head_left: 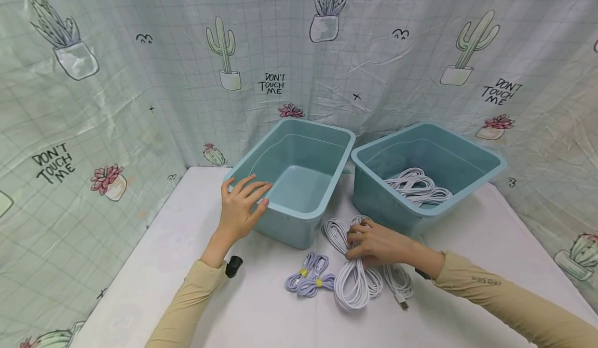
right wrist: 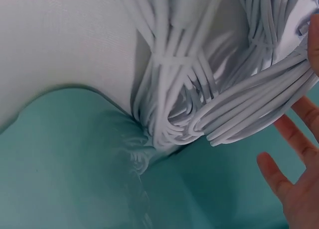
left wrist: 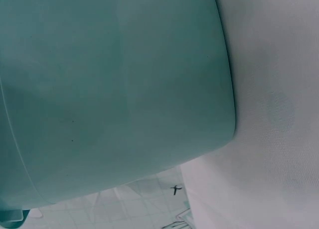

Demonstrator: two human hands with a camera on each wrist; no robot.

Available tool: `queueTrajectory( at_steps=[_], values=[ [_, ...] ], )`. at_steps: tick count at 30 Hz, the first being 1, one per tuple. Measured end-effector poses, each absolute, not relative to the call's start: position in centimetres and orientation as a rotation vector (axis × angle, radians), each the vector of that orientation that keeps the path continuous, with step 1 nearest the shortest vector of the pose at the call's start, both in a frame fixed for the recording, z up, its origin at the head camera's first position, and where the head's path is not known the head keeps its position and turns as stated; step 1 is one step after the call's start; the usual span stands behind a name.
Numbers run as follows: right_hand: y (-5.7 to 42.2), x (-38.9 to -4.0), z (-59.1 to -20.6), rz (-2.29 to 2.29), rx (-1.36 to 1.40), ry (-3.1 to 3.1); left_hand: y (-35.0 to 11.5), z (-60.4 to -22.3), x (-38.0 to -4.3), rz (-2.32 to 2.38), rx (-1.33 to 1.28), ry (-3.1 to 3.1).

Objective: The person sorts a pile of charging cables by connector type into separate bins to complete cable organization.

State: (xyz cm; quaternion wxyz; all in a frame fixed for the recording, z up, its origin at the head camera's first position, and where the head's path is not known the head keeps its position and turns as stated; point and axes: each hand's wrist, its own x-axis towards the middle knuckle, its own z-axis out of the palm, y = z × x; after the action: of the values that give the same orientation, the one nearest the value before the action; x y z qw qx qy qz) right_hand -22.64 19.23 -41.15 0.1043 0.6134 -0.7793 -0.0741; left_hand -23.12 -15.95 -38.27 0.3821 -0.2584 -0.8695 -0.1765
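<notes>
My right hand [head_left: 380,241] grips a bundled white cable [head_left: 352,285], whose looped end points toward the front of the table. In the right wrist view this bundle [right wrist: 259,102] passes between the thumb and fingers, while the lower fingers are spread. More white cable bundles [head_left: 335,232] lie beside and under that hand, one with a USB plug [head_left: 403,302] showing. My left hand [head_left: 240,208] is at the near left corner of the left teal bin [head_left: 285,228], fingers loosely extended over its rim. The left wrist view shows only the bin's outer wall [left wrist: 114,89] and the table.
Purple cable bundles with yellow ties [head_left: 308,274] lie left of the white ones. At the right stands a second teal bin [head_left: 383,197], set at an angle, with white cable bundles [head_left: 418,186] inside. A patterned curtain [head_left: 289,36] hangs behind the white table [head_left: 261,306].
</notes>
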Motion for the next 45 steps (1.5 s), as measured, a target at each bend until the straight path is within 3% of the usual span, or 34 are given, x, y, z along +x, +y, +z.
queueTrajectory(
  at_steps=[45],
  values=[
    [18.6, -21.2, -34.2, -0.212, 1.681, -2.130, -16.0, -38.5, -23.2, -0.444, -0.649, -2.228]
  ],
)
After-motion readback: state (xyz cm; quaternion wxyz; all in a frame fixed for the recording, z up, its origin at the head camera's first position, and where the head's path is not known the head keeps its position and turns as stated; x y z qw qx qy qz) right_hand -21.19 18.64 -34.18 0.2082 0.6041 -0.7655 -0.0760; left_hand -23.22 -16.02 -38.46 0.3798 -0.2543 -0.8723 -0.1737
